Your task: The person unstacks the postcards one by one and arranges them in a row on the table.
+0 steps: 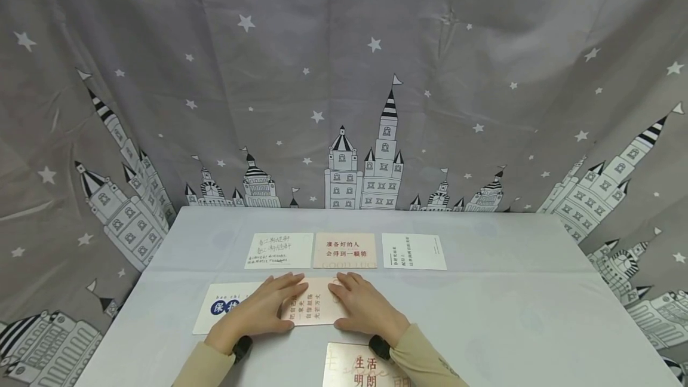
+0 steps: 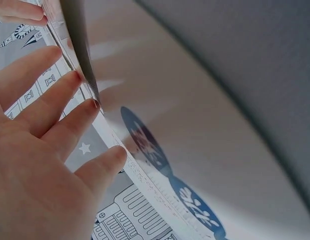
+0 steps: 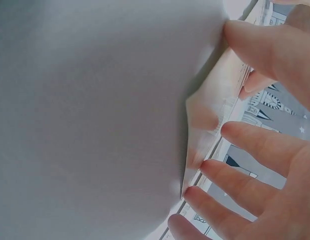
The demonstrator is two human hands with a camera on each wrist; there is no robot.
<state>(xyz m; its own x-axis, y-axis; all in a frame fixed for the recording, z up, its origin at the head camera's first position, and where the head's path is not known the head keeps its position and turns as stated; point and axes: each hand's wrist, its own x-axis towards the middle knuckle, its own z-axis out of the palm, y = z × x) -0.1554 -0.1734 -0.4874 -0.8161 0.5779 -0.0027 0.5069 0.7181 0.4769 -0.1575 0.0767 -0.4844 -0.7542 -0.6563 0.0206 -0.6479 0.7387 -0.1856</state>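
A pale pink card [image 1: 314, 300] with red vertical characters lies on the white table in the middle of the head view. My left hand [image 1: 263, 306] covers its left part, thumb at the near edge and fingertips toward the far edge. On the right end, my right hand [image 1: 365, 306] rests its fingers and thumb in the same way. The right wrist view shows fairly straight, spread fingers [image 3: 250, 182] touching the pink card. Partly under my left hand lies a white card [image 1: 204, 315] with blue circles, its right part hidden.
Behind the hands, a handwritten white card [image 1: 279, 251], a pink card [image 1: 344, 245] with red characters and a white card [image 1: 424, 252] form a row. A cream card [image 1: 341, 369] lies in front, partly under my right sleeve. A grey castle-print curtain [image 1: 301, 88] hangs behind.
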